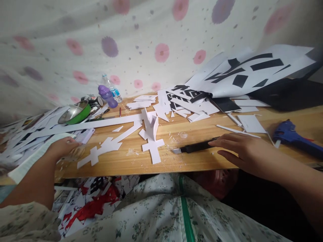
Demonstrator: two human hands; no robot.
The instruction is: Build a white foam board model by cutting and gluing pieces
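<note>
A black craft knife [198, 146] lies on the wooden table with its blade bare and pointing left. The fingertips of my right hand [234, 148] reach the rear end of its handle; the fingers are stretched out and the thumb is apart below. Towards the left, my left hand [65, 146] rests low over the table edge, fingers extended beside some clear crumpled film [74, 153]. Between the hands is a white cut-out piece [154, 149] with cross-shaped arms and a folded part standing up. Left of it lies another jagged white cut-out [109, 144].
A blue glue gun [294, 134] lies at the right. White scraps [189, 107] and a black-patterned sheet [244, 72] fill the back. A green bowl [82, 115], a purple bottle [107, 95] and a clear bottle [114, 90] stand back left. Offcuts and red scraps [96, 205] lie below.
</note>
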